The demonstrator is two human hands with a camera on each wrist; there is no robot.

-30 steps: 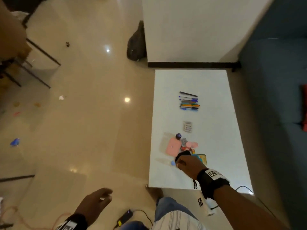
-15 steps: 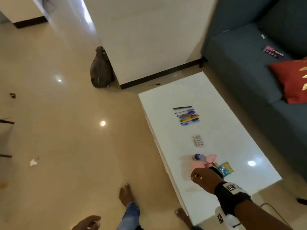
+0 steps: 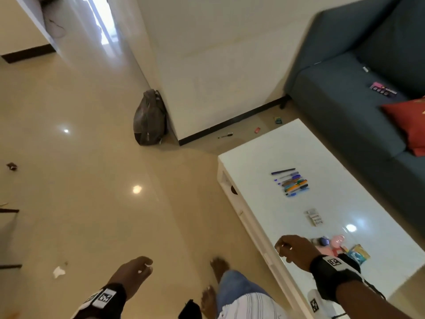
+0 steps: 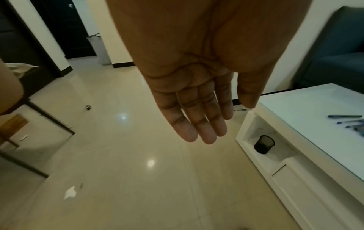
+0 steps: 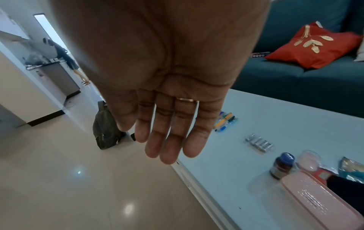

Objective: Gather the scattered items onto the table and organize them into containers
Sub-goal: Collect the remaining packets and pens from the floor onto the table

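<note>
On the white table (image 3: 358, 171) lie a row of pens (image 3: 291, 183), a blister pack (image 3: 314, 217), a small bottle (image 5: 282, 165), a pink jar (image 5: 308, 160), a pink case (image 5: 319, 200), a black item (image 5: 346, 186) and a coloured packet (image 3: 358, 254). My right hand (image 3: 287, 247) hovers at the table's floor-side edge, fingers (image 5: 171, 140) straight and empty. Over the floor hangs my left hand (image 3: 142, 268), fingers (image 4: 201, 124) straight, holding nothing. A black marker (image 3: 226, 135), a red bit (image 3: 257, 129) and a green packet (image 3: 278, 120) lie on the floor. A black mesh cup (image 4: 263, 144) stands in the table's shelf.
A blue sofa (image 3: 345, 107) with a red cushion (image 3: 409, 125) and a pink box (image 3: 383, 89) runs along the table's far side. A grey backpack (image 3: 149, 118) leans on the wall corner. White paper (image 3: 58, 271) and a dark scrap (image 3: 11, 166) lie on the tiles.
My right hand has let go of the black item by the pink case and drawn back to the table's edge. The view has swung toward the sofa. My left hand hangs lower left.
</note>
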